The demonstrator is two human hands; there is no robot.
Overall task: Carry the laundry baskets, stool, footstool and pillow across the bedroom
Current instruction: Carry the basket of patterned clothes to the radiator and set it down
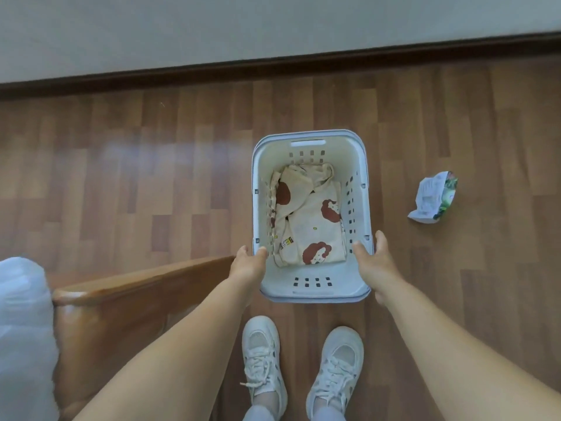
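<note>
Holding a white laundry basket by its two long rims, just in front of the white shoes and above the wooden floor. Gripping near the close end rather than mid-length, probably because that is where the arms reach while standing upright. Left hand curling over the left rim, thumb inside the wall, fingers wrapped around the outside. Right hand mirroring it on the right rim, thumb inside, fingers pressing the outer wall; neither hand spread flat, both clamping plastic between thumb and fingers. Keeping the basket roughly level, so the folded cream garment with red-brown cartoon prints is lying flat on the bottom. Not possible to tell whether the basket is touching the floor or hanging just above it. Facing the far wall and its dark skirting board, well beyond the basket. Passing a wooden bed frame at near left, its rail end just beside the left hand, with pale bedding at the left edge. Lying on the floor to the right, apart from the basket, a crumpled printed packet, worth stepping around. Judging this as one basket in hand, with the remaining items out of sight.
</note>
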